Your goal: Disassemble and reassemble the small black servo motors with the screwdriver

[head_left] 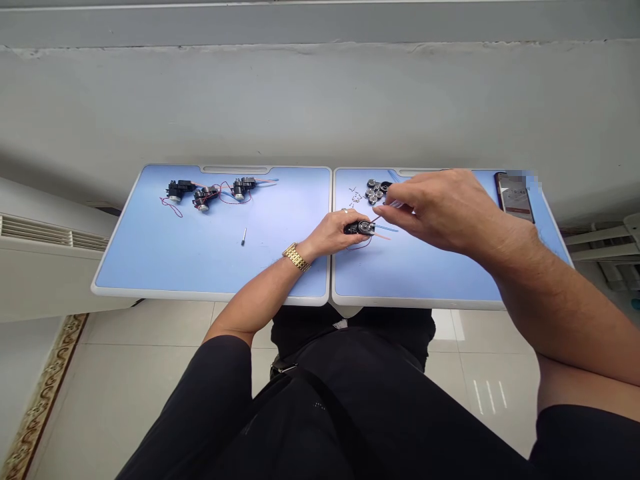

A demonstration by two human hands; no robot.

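Note:
My left hand [333, 233], with a gold watch on its wrist, is closed around a small black assembly [356, 228] just right of the seam between the two table panels. A round silver part faces up on it, and blue and orange tubes and a thin red wire stick out. My right hand [425, 203] is closed in a pinch above and to the right. A thin dark-red shaft [377, 217] runs from its fingertips down towards the silver part. It looks like a slim screwdriver; its handle is mostly hidden by the fingers, and I cannot tell whether its tip touches.
Several round black-and-silver parts [375, 193] lie behind my hands, beside scattered tiny screws [356, 197]. Three similar black assemblies with wires [204, 198] sit on the left panel [165, 267], with a short metal rod [243, 237] nearer me. A phone [516, 197] lies far right.

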